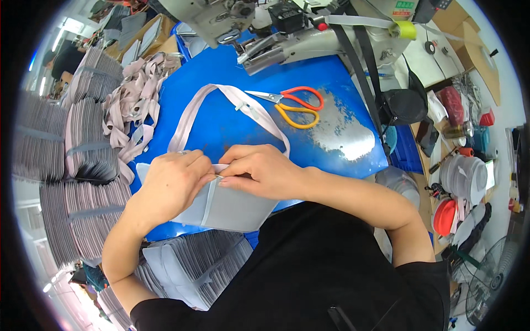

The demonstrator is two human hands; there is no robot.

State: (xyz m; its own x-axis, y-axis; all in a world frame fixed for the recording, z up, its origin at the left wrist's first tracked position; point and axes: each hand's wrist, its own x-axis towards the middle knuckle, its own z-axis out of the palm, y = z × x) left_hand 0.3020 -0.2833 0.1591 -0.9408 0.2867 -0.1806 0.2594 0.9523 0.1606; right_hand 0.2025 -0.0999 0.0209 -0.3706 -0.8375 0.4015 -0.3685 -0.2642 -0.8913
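Note:
A grey fabric panel (240,209) with a pale seam strip lies at the near edge of the blue table. My left hand (174,181) is closed in a pinch at the panel's top edge. Right beside it, my right hand (264,172) pinches the same edge, thumb against fingers. A pale pink zipper tape (190,115) loops out beyond both hands, with a metal slider on its far right part. Its ends run under my fingers, where the exact grip is hidden. Past the loop lie open scissors (298,108) with one red and one orange handle.
A sewing machine (298,49) stands at the table's far side. The blue tabletop (243,149) is worn at right. Tied stacks of grey panels (88,138) fill the left, beside tangled pink zipper strips (132,99). Another bundle (193,265) sits below the near edge.

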